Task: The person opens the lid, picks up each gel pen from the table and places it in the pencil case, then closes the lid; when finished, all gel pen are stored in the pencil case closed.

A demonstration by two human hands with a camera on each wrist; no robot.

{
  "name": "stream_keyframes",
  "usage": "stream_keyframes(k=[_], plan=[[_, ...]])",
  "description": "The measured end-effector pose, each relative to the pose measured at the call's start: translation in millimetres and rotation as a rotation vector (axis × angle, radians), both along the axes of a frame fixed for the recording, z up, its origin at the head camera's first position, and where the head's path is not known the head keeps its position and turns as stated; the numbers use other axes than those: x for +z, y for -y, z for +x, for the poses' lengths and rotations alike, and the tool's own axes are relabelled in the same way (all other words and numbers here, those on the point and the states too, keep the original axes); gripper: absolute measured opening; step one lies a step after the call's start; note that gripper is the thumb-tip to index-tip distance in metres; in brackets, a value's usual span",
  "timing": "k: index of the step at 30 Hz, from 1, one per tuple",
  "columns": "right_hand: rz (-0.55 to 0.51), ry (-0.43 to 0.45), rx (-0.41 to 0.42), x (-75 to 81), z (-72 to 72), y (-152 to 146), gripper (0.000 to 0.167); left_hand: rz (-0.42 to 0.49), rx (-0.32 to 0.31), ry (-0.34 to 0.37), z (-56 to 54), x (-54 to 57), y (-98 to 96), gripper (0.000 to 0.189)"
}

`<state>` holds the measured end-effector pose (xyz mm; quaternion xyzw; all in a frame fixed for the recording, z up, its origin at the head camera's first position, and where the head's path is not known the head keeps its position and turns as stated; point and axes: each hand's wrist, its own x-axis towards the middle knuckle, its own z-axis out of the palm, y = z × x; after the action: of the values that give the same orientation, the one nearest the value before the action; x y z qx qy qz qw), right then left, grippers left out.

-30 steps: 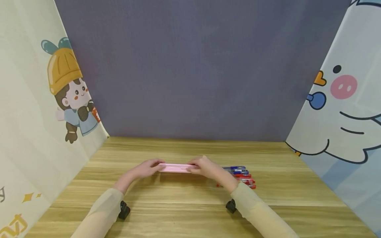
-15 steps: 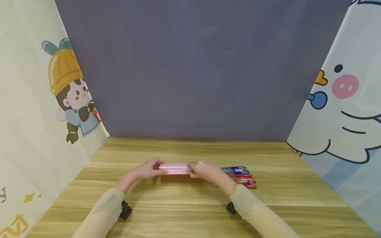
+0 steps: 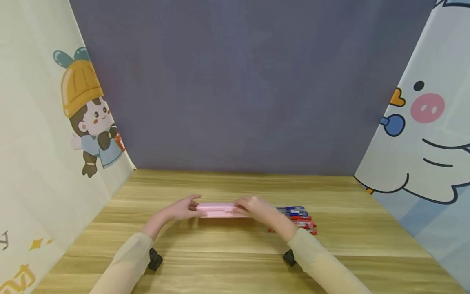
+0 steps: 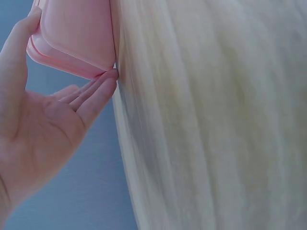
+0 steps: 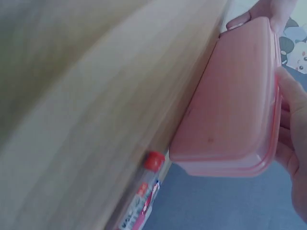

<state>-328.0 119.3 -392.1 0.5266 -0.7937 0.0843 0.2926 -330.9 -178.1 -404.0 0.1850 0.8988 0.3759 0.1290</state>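
A pink plastic pencil box (image 3: 216,207) with rounded corners lies lengthwise between my two hands, its latch side toward me in the head view. My left hand (image 3: 181,208) holds its left end, thumb on the near side and fingers around the far corner. In the left wrist view, fingertips (image 4: 109,76) sit at the box's lower corner beside the tabletop. My right hand (image 3: 256,209) grips the right end. The right wrist view shows that thumb (image 5: 289,86) on the rim of the box (image 5: 228,105), the other fingers behind it.
Several pens with blue caps (image 3: 295,208) and red caps (image 3: 308,224) lie in a row right of the box, partly behind my right forearm. A dark grey panel (image 3: 235,90) stands behind the wooden table (image 3: 220,261), with cartoon-printed walls on both sides.
The pencil box has tipped so that more of its lid and front show. My right hand has slid a little right along it, and the left fingers have spread slightly.
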Motion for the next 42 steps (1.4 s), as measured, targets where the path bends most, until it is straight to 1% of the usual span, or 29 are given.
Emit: stream_keyframes(k=[2, 4, 6, 10, 12, 14, 18, 20, 23, 25, 27, 29, 30, 33, 34, 35, 37, 40, 42], plan=[[-0.009, 0.026, 0.008, 1.7, -0.4, -1, 0.021, -0.003, 0.017, 0.013, 0.5, 0.7, 0.4, 0.095], [-0.012, 0.022, 0.012, 3.2, -1.0, -1, 0.019, 0.001, 0.025, 0.011, 0.1, 0.8, 0.3, 0.098], [-0.006, -0.016, 0.011, 3.4, -1.9, -1, 0.017, 0.006, 0.029, 0.005, -1.1, 0.9, 0.0, 0.097], [0.012, -0.121, 0.004, 2.5, -3.5, 0, 0.015, -0.002, 0.028, -0.012, -2.6, 1.6, -1.4, 0.096], [0.023, -0.138, 0.001, 1.8, -4.3, 1, 0.014, -0.006, 0.033, -0.008, -2.8, 2.3, -2.0, 0.096], [0.026, -0.112, -0.003, 1.8, -4.6, 1, 0.014, -0.009, 0.026, -0.005, -2.5, 2.9, -2.2, 0.095], [0.020, -0.029, -0.032, 1.5, -4.6, -1, 0.019, -0.004, 0.011, -0.001, -1.9, 4.2, -1.8, 0.094], [0.024, -0.025, -0.045, 1.6, -3.8, -2, 0.021, -0.001, 0.002, -0.005, -2.2, 3.9, -1.3, 0.094], [0.067, -0.109, -0.062, 2.4, -3.5, -1, 0.019, 0.000, 0.002, -0.014, -2.4, 2.6, -0.8, 0.092], [0.077, -0.159, -0.077, 4.4, -3.7, 0, 0.017, 0.006, -0.015, -0.019, -2.2, 0.6, -0.7, 0.091], [0.062, -0.167, -0.097, 7.0, -5.0, -1, 0.013, 0.023, -0.035, -0.014, -1.0, -0.9, -1.3, 0.090], [0.030, -0.100, -0.115, 9.3, -7.2, -3, 0.009, 0.055, -0.056, 0.004, 0.3, -2.7, -2.0, 0.090], [0.011, -0.047, -0.122, 10.2, -8.5, -5, 0.008, 0.074, -0.061, 0.015, 1.0, -3.6, -2.5, 0.090], [-0.067, 0.143, -0.146, 10.9, -13.3, -11, 0.010, 0.107, -0.054, 0.026, 3.3, -5.0, -3.5, 0.093], [-0.097, 0.191, -0.153, 10.5, -15.4, -12, 0.011, 0.118, -0.051, 0.028, 4.0, -5.2, -3.7, 0.093], [-0.132, 0.217, -0.154, 10.1, -17.6, -14, 0.011, 0.126, -0.050, 0.026, 4.5, -5.4, -3.9, 0.094], [-0.202, 0.239, -0.150, 9.9, -21.4, -19, 0.009, 0.133, -0.054, 0.020, 5.2, -5.8, -4.0, 0.094], [-0.275, 0.192, -0.127, 9.5, -27.0, -25, 0.011, 0.165, -0.084, 0.021, 5.3, -7.1, -4.3, 0.089], [-0.300, 0.166, -0.127, 10.0, -28.2, -29, 0.011, 0.172, -0.109, 0.026, 5.4, -8.5, -4.4, 0.083]])
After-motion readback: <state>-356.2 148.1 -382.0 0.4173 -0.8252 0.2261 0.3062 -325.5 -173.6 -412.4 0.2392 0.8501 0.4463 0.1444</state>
